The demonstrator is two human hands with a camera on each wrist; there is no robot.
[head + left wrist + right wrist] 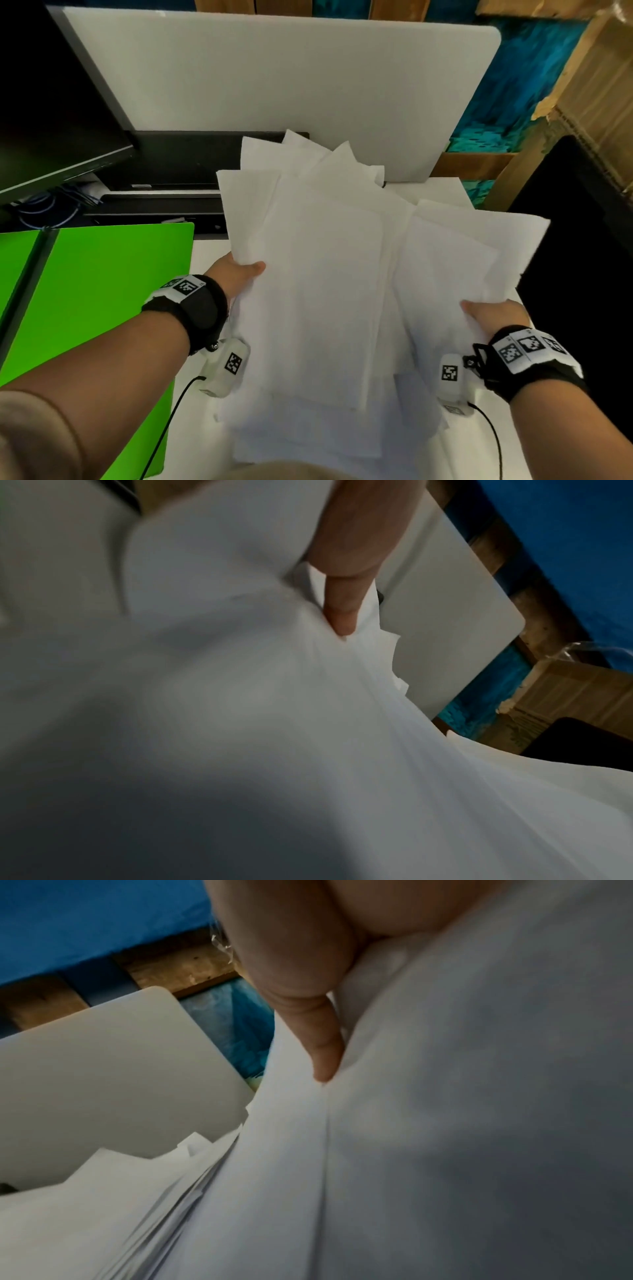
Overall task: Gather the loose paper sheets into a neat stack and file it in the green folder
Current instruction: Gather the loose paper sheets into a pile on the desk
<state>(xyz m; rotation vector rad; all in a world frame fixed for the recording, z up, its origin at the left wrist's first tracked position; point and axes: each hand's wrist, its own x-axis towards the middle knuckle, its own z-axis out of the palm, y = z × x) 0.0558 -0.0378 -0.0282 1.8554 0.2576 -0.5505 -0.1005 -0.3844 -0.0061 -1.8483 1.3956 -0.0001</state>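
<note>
A fanned, untidy bundle of white paper sheets [325,267] is lifted over the white desk in the head view. My left hand [239,274] grips its left edge, thumb on top and fingers hidden underneath. My right hand [486,315] grips the right edge the same way. In the left wrist view the thumb [342,593] presses onto the paper sheets [240,696]. The right wrist view shows my thumb [308,1020] pinching the sheets [411,1150], their edges splayed at lower left. The green folder [96,291] lies open on the desk to the left.
A dark monitor [51,102] and a black stand [178,192] sit at the back left. An upright white panel [274,78] stands behind the desk. A black object [582,257] is at the right edge, with cardboard boxes [599,85] beyond.
</note>
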